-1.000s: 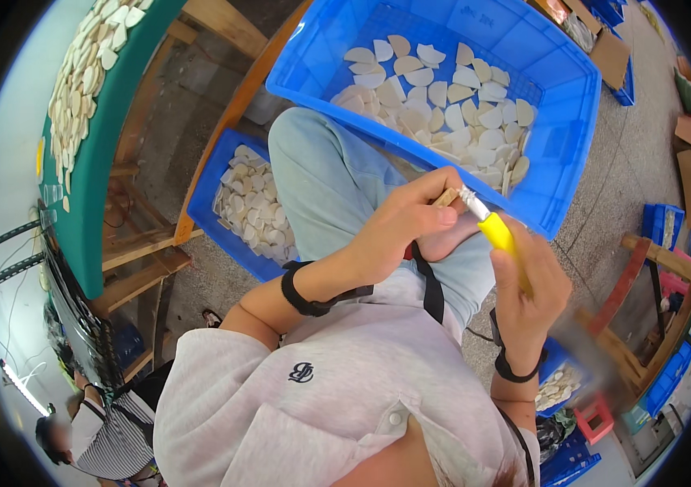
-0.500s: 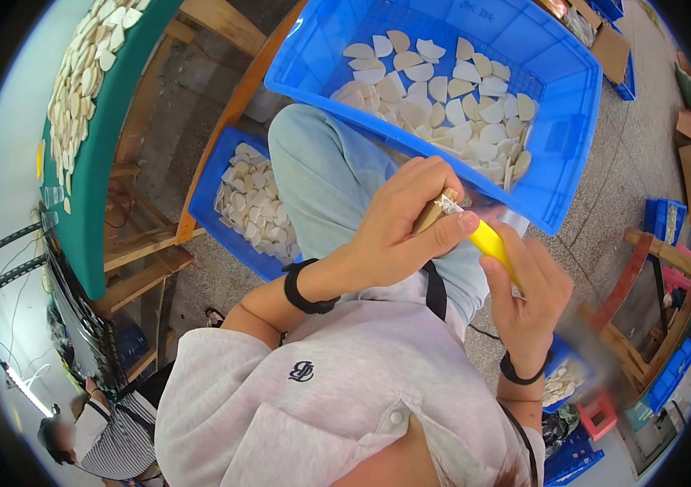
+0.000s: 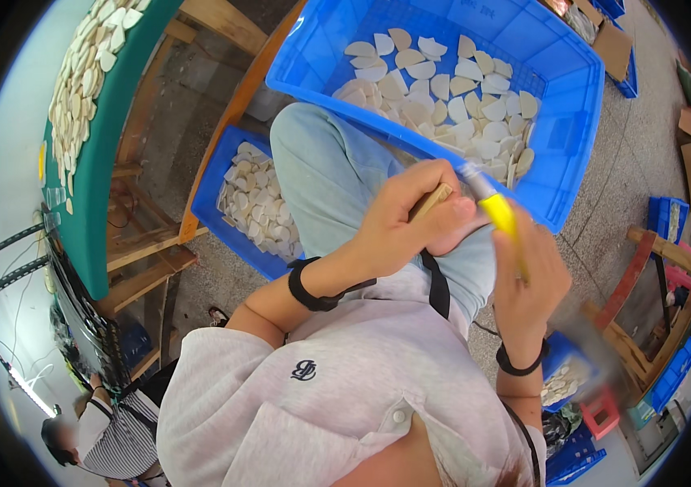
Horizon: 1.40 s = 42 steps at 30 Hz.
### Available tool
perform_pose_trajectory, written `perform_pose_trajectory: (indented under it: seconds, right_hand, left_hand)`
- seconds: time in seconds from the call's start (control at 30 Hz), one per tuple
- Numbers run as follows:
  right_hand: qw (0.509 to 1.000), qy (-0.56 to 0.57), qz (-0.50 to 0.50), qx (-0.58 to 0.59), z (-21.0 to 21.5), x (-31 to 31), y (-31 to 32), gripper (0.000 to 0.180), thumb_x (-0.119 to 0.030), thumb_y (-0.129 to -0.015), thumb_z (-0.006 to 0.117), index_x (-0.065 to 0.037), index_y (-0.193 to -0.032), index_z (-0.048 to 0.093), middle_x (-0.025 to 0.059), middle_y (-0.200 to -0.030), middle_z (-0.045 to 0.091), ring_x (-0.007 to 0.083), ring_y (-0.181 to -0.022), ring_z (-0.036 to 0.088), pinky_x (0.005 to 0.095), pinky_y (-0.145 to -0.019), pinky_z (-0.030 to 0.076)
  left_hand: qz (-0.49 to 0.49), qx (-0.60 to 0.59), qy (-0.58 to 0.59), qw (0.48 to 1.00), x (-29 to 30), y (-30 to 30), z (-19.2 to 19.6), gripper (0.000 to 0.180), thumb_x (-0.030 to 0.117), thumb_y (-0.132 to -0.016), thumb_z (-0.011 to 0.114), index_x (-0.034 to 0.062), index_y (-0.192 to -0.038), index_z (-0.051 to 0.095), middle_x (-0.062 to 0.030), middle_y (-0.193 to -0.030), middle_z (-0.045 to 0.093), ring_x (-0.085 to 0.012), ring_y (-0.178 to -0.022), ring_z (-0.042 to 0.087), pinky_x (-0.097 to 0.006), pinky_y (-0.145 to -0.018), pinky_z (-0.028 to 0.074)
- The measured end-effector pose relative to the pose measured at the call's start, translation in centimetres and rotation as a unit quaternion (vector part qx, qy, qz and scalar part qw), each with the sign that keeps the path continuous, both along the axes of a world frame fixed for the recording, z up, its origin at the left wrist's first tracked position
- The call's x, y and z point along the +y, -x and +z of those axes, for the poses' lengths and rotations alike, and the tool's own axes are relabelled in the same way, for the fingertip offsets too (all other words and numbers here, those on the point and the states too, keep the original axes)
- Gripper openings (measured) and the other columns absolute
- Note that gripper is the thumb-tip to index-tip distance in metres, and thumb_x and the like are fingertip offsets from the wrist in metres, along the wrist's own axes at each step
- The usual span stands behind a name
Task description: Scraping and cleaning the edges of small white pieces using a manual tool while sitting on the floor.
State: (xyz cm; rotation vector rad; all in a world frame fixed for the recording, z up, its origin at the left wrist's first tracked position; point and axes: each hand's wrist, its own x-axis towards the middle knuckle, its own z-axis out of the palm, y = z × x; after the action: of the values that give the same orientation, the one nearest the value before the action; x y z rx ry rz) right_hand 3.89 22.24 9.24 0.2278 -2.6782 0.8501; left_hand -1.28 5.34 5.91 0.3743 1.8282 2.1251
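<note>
My left hand is closed around a small pale wooden piece held over my lap. My right hand grips a yellow-handled tool, whose metal tip touches the piece at my left fingertips. Both hands sit above my knee in light blue trousers. A black band is on each wrist.
A large blue crate with several pale fan-shaped pieces stands ahead. A smaller blue bin of similar pieces sits at lower left of my knee. A green-topped table with more pieces is at left. Another person sits at bottom left.
My hands have shifted slightly, with the yellow tool sliding along the piece held by my left hand. The piece stays gripped throughout.
</note>
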Motion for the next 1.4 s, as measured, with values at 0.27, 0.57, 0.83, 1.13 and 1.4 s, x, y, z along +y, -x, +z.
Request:
perform_pose_trajectory:
  seconds: [0.27, 0.57, 0.83, 1.13, 1.4]
  right_hand:
    - [0.987, 0.112, -0.106, -0.044, 0.3, 0.1, -0.3, 0.022, -0.002, -0.083, 0.058, 0.006, -0.103, 0.06, 0.0114, -0.089, 0.064, 0.0118, -0.074, 0.057, 0.0239, -0.067, 0.045]
    - [0.983, 0.139, -0.095, -0.072, 0.5, 0.2, -0.5, 0.021, -0.002, -0.082, 0.057, 0.005, -0.102, 0.061, 0.0098, -0.086, 0.063, 0.0103, -0.071, 0.055, 0.0217, -0.063, 0.042]
    - [0.993, 0.102, 0.039, -0.038, 0.7, 0.1, -0.1, 0.03, -0.011, -0.074, 0.069, -0.005, -0.103, 0.063, 0.0062, -0.066, 0.053, 0.0193, -0.051, 0.049, 0.0273, -0.047, 0.038]
    - [0.997, 0.043, 0.063, -0.031, 0.8, 0.7, -0.4, 0.034, -0.017, -0.07, 0.072, -0.006, -0.102, 0.064, 0.0032, -0.062, 0.048, 0.0168, -0.046, 0.045, 0.0276, -0.043, 0.035]
    - [0.998, 0.008, 0.065, -0.017, 0.6, 0.6, -0.6, 0.037, -0.017, -0.07, 0.072, -0.006, -0.104, 0.063, 0.002, -0.061, 0.045, 0.0157, -0.045, 0.042, 0.0276, -0.042, 0.033]
  left_hand:
    - [-0.129, -0.273, -0.296, 0.906, -0.4, 1.3, 0.2, 0.034, 0.039, -0.083, 0.035, 0.0099, -0.067, 0.036, -0.0033, -0.067, 0.037, -0.0152, -0.062, 0.032, -0.027, -0.058, 0.026]
    - [-0.161, -0.376, -0.407, 0.816, -0.3, 1.6, -0.3, 0.042, 0.041, -0.091, 0.031, 0.0113, -0.062, 0.037, -0.0032, -0.064, 0.035, -0.0162, -0.061, 0.033, -0.027, -0.057, 0.027]
    - [-0.071, -0.1, 0.005, 0.992, -0.2, 0.3, 1.5, 0.027, 0.032, -0.089, 0.047, 0.0058, -0.087, 0.045, 0.0014, -0.083, 0.044, -0.011, -0.077, 0.042, -0.022, -0.07, 0.035]
    - [0.018, 0.214, 0.15, 0.965, -0.3, 0.8, 0.6, 0.03, 0.032, -0.08, 0.061, 0.0049, -0.079, 0.048, -0.0078, -0.074, 0.044, -0.023, -0.07, 0.038, -0.031, -0.064, 0.031]
    - [0.003, 0.241, 0.233, 0.942, -1.0, 0.6, 1.8, 0.024, 0.025, -0.08, 0.059, 0.005, -0.08, 0.047, -0.0055, -0.076, 0.041, -0.0214, -0.07, 0.036, -0.03, -0.065, 0.03]
